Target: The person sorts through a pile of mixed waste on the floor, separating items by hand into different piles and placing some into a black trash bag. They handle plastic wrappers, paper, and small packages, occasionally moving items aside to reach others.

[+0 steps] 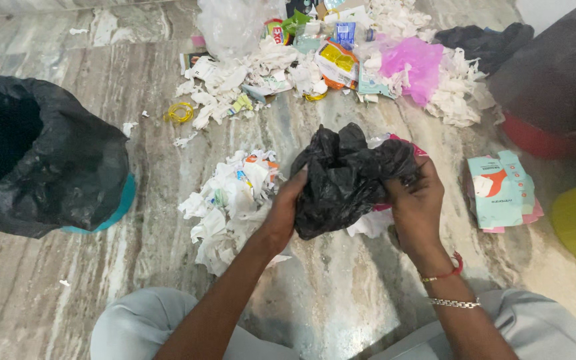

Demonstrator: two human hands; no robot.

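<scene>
Crumpled black plastic bag (345, 177) held above marble floor (48, 280), clamped between left hand (285, 210) and right hand (416, 200), one at each side. White paper scrap pile (231, 200) just left of bag; bin lined in black (31, 163) well left of bag. Risk judged: thin film torn if pulled apart hard; any contents spilled onto scraps beneath bag.

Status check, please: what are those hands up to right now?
Left hand and right hand both grip crumpled black plastic bag. Torn paper pile beside it.
</scene>
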